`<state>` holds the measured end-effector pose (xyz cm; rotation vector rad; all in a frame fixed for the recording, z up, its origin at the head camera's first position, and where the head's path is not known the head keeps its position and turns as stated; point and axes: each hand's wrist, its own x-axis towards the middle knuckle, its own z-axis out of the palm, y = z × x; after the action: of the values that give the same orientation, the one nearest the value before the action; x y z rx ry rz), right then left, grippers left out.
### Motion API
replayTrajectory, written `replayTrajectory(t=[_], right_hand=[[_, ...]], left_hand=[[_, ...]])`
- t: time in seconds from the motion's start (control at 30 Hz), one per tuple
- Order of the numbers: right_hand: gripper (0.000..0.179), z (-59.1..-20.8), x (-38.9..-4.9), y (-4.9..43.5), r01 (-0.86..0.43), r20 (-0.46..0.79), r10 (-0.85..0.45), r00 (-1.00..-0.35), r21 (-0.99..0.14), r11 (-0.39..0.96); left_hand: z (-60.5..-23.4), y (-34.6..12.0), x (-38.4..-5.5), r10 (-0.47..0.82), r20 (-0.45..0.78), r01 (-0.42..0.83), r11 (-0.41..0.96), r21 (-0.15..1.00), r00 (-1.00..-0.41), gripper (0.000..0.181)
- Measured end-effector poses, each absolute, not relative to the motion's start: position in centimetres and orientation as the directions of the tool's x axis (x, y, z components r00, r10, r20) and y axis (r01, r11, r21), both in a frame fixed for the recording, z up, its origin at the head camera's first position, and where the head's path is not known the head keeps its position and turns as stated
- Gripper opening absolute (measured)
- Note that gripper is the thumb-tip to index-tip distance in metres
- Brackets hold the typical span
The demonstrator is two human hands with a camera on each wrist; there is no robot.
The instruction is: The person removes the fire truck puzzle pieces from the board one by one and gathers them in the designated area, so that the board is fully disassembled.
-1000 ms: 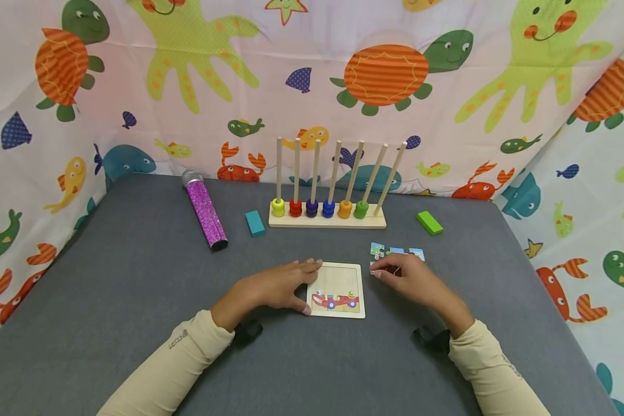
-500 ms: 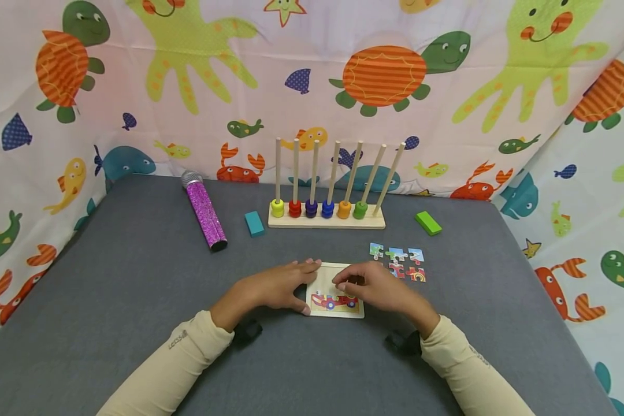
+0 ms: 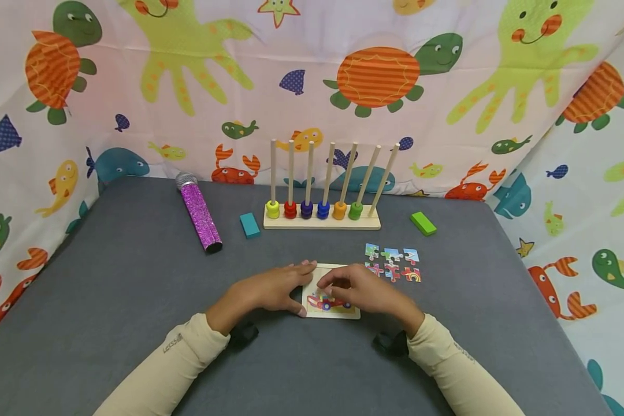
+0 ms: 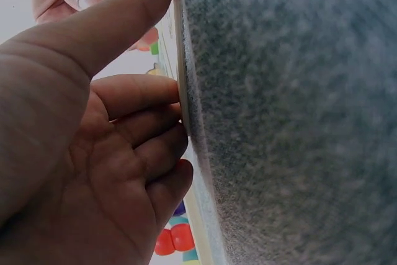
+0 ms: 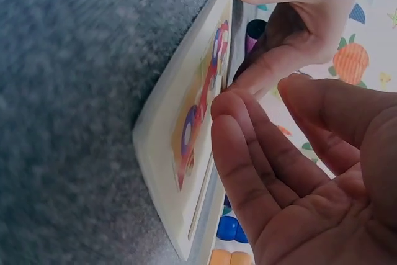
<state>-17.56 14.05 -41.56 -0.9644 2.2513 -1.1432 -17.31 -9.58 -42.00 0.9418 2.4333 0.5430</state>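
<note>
My left hand (image 3: 277, 288) steadies a shallow wooden puzzle tray (image 3: 338, 316) at its left side, with the thumb at the near corner and the fingers along the far corner. A red vehicle picture with blue wheels (image 5: 187, 130) fills the tray's lower part. Over the tray, my right hand (image 3: 361, 286) has its thumb and forefinger drawn together, pinching a small puzzle piece (image 3: 323, 295) close above the vehicle's left half; its fingers largely cover the piece. To the tray's right, several loose puzzle pieces (image 3: 392, 271) lie in two rows.
Behind the tray stands a wooden peg stand (image 3: 322, 225) with coloured beads on upright rods. A glittery purple microphone (image 3: 201, 216) and a teal block (image 3: 249, 225) lie to its left. A green block (image 3: 423, 223) is at the right. A printed cloth (image 3: 291, 34) hangs behind the grey table.
My right hand has come left from the loose pieces to over the tray, then slightly further left, carrying a puzzle piece. The left hand has stayed at the tray.
</note>
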Motion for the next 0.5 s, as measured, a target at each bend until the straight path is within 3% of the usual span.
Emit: replayTrajectory(t=[0.3, 0.5], right_hand=[[0.022, -42.04, -17.41, 13.91, -0.358, -0.100, -0.750, -0.653, -0.833, 0.422], [0.023, -42.16, -17.70, 13.67, -0.425, -0.062, -0.773, -0.631, -0.806, 0.411]], left_hand=[[-42.10, -9.73, -16.98, 0.721, -0.261, 0.541, 0.667, 0.512, -0.642, 0.084], [-41.81, -9.75, -17.00, 0.718, -0.260, 0.541, 0.670, 0.508, -0.645, 0.083]])
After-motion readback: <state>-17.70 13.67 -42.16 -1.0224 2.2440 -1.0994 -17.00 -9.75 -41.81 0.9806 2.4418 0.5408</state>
